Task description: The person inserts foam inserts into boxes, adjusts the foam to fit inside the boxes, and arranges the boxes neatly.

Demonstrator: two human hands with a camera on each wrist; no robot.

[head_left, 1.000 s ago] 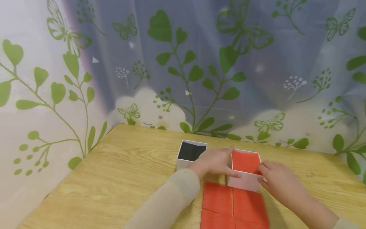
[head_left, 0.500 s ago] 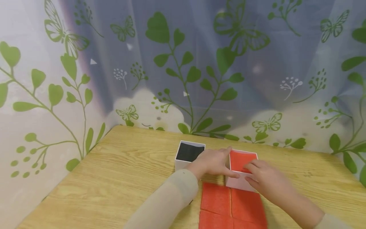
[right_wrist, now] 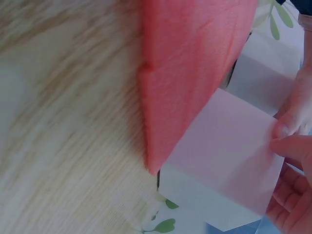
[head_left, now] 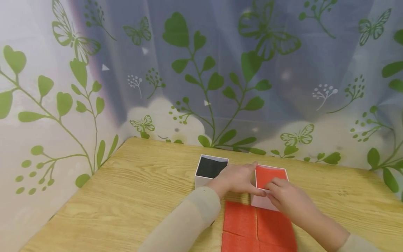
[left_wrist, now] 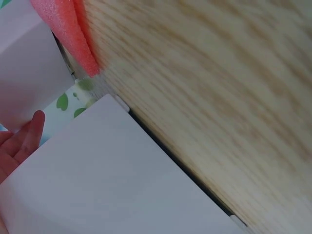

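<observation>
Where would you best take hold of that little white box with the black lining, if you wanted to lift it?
Take the white box with the black lining by two opposite outer walls, coming from above, with the grip spanning its open top. The walls look straight and upright, it stands flat on the table, and its far and left sides are free. The left hand crowds its right side.

A wooden table (head_left: 126, 196) stands before a leaf-and-butterfly-printed curtain (head_left: 220, 70), seemingly translucent.
</observation>
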